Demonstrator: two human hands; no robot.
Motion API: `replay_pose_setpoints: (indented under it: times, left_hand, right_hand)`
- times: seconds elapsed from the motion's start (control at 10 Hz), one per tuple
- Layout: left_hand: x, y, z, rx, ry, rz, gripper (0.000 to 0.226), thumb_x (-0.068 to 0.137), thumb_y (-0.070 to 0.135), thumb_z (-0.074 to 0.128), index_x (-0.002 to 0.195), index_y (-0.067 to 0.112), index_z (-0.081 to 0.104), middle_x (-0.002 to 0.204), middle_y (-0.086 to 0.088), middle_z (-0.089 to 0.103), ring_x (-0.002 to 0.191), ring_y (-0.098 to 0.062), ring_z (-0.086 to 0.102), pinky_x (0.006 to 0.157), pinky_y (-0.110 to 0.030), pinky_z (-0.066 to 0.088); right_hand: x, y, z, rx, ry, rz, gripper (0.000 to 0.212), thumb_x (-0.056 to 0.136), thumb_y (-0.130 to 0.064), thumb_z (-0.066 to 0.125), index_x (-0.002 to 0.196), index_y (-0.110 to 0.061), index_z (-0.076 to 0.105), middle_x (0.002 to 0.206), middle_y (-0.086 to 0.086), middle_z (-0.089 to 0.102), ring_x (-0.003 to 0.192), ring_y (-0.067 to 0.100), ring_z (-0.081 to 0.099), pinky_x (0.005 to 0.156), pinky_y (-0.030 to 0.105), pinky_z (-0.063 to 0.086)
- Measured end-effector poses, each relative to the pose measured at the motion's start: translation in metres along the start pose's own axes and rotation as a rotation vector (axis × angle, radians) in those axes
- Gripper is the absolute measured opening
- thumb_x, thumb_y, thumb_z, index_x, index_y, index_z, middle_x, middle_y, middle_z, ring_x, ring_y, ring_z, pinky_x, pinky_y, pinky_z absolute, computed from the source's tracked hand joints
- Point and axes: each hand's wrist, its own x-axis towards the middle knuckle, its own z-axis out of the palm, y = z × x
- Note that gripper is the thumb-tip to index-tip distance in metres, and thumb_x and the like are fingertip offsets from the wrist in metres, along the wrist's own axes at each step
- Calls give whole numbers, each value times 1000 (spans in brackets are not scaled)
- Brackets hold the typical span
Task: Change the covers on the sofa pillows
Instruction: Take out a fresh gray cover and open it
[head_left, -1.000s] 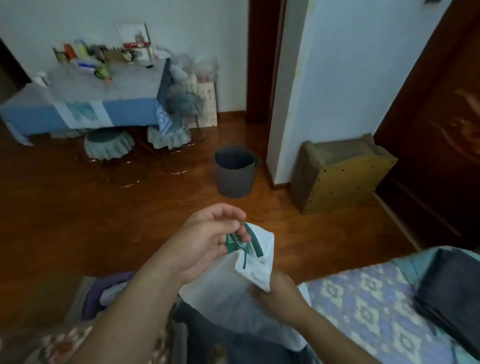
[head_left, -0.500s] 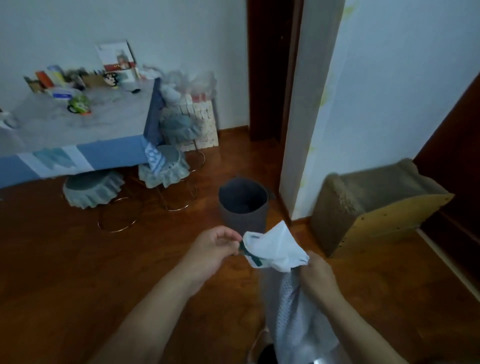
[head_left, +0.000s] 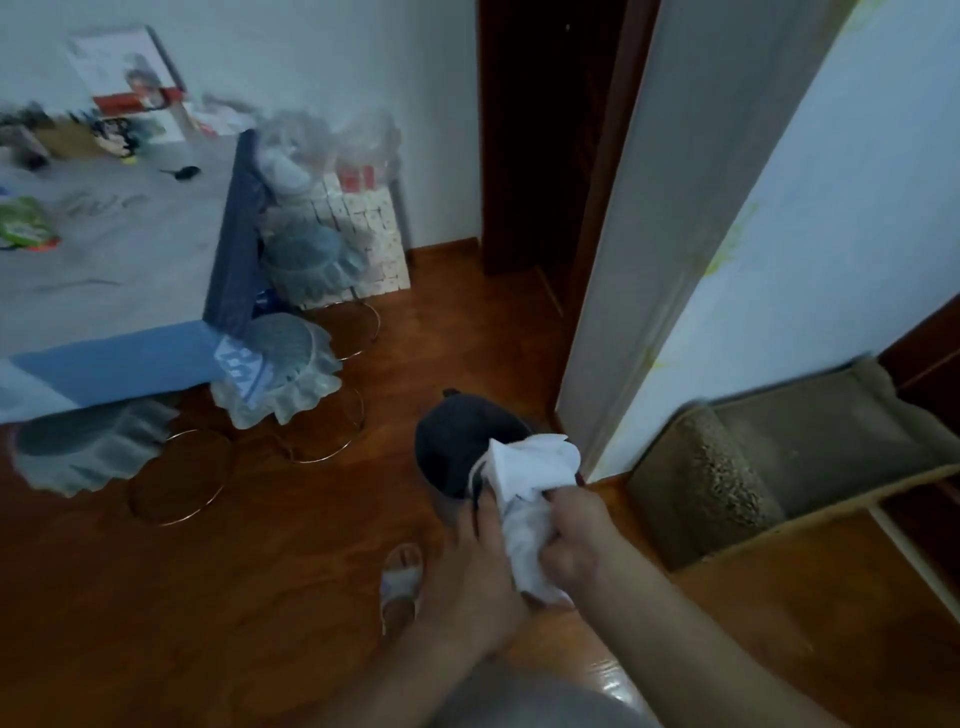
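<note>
Head view. Both hands meet low in the middle of the scene, above the wooden floor. Right hand has its fingers curled round a bunched white cloth, gripping the lower part of the bundle. Left hand sits against the cloth's left side, thumb and fingers pressed along the fabric and holding it there. The cloth's crumpled upper end sticks up above both hands; its lower end shows below the right hand. Whether it is a pillow cover cannot be told from the fabric alone.

Just beyond the hands, partly hidden by the cloth, stands a dark grey round bin on the floor. A foot in a pale sandal shows near the left forearm.

Far left: a desk under a grey and blue covering, with blurred clutter along its far edge. Round stools with frilled pale covers and metal ring bases stand near its right corner, one partly under it. A white patterned box stands against the far wall, with clear plastic bags on top.

Right: a white wall corner, a dark doorway behind it, and a low carpeted wooden stool against the wall.
</note>
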Motion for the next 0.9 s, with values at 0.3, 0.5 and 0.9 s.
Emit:
replay_pose_setpoints:
  times: [0.3,0.5,0.9]
  left_hand:
    - [271,-138,-56,-341,1,63,44,84,40,58,128,33,54,117,7,66,109,-20,63,94,-42,51]
    - [394,-164,-81,-387,-198,27,48,71,42,61,117,29,57,117,4,63,109,-20,58,91,-30,40]
    - [524,-188,83,-348,-335,-107,68,77,17,79,140,18,51,126,8,55,111,-12,55,92,-20,39]
  right_hand:
    - [167,-46,119,-107,-67,-7,32,91,-27,70,118,-14,62,107,6,72,99,22,70,93,44,58]
    - [179,-16,87,63,332,64,13,94,-19,64,100,-9,67,91,10,72,78,21,67,69,31,55]
    - [313,63,54,195,534,236,18,97,-14,59,101,2,67,76,12,68,63,23,60,59,31,49]
